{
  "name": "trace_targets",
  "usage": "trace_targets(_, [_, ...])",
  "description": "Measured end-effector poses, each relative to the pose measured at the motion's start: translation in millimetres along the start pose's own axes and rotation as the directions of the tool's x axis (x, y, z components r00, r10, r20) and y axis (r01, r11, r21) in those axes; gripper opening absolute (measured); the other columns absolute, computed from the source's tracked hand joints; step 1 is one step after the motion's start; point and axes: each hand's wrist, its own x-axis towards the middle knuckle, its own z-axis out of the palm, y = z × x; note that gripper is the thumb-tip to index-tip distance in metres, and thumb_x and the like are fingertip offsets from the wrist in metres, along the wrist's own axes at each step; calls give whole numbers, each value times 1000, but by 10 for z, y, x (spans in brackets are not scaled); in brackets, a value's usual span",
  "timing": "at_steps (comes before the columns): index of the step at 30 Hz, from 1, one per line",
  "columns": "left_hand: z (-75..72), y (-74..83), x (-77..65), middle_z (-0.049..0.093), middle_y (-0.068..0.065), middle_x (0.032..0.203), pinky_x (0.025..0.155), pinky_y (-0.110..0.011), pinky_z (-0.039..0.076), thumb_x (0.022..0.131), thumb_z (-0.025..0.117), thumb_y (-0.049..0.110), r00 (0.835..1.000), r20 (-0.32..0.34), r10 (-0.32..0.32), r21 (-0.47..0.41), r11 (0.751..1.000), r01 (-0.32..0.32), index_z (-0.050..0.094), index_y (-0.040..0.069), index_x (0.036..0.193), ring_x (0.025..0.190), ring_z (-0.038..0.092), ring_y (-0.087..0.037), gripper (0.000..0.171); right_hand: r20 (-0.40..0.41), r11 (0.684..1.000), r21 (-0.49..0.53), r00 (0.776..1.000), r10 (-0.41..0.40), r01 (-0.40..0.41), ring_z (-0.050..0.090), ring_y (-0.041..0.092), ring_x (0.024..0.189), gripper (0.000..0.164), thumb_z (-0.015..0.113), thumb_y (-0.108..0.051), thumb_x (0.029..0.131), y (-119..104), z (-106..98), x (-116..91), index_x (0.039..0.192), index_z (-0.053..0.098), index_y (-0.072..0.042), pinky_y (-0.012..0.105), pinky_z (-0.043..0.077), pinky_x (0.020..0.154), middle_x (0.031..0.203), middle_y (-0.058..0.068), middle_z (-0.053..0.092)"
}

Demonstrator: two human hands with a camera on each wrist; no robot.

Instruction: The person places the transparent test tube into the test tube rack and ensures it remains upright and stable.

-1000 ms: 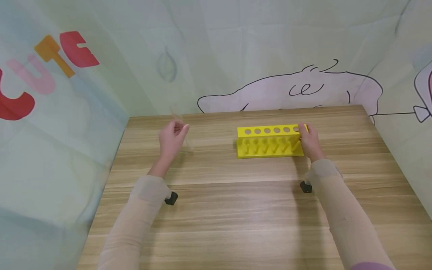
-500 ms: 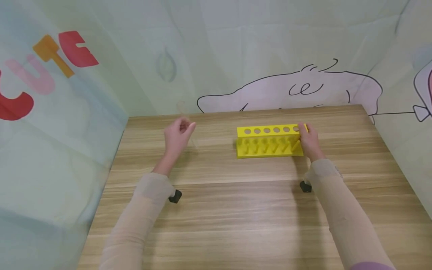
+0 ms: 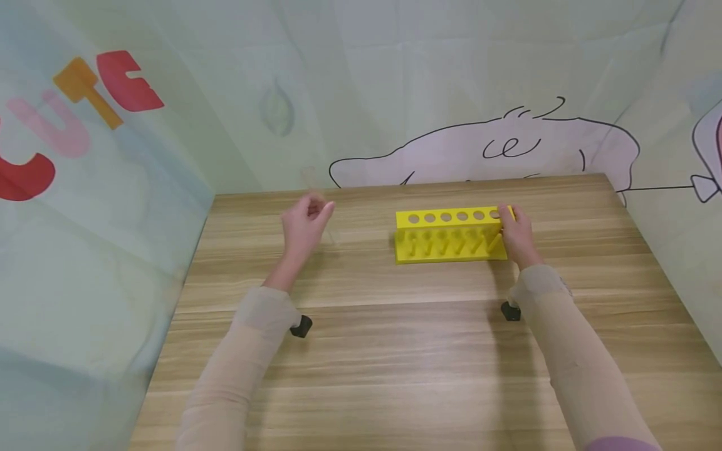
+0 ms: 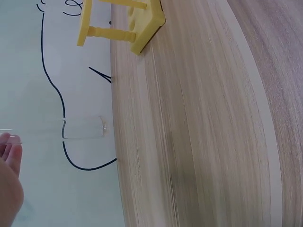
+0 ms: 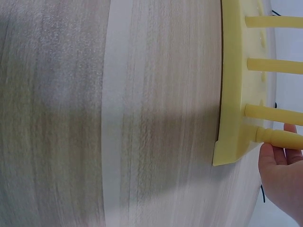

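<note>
A clear glass-like test tube [image 4: 85, 128] is pinched in my left hand [image 3: 304, 224], above the left part of the table. It is nearly invisible in the head view; in the left wrist view its lower end points down toward the tabletop. To the right stands a yellow test tube rack [image 3: 451, 219] with a row of round holes on top and pegs on its base. My right hand [image 3: 517, 235] grips the rack's right end, fingers round the end post [image 5: 279, 138] in the right wrist view. No tube shows in the rack's holes.
The wood-grain table [image 3: 372, 363] carries the rack. Behind it hangs a pale cloth backdrop [image 3: 361, 94] with a line drawing, and a second cloth with coloured letters [image 3: 90, 94] borders the left side. Small black wrist cameras hang below both cuffs.
My left hand has moved rightward with the test tube, closer to the rack. The right hand and the rack have stayed in place.
</note>
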Motion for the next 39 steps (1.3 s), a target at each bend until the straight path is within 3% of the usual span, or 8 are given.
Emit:
trace_targets(26, [159,185,42,64,-12,85,73,-23,53,82,61,28,999,32,-8,-54,999,10,59,1,88,83,62,-20,27,35,998,31,998,49,-50,29,29,124,76,25,-61,85,-30,-15,-17,138,21,-7,43,26,107,142,17,22])
trace_targets(39, [242,264,86,64,-13,83,72,-22,53,82,62,25,999,18,44,-77,996,-42,59,1,86,82,63,-20,25,27,998,33,998,50,-51,26,30,128,80,26,-63,84,-7,-18,3,140,17,-8,43,24,108,145,16,17])
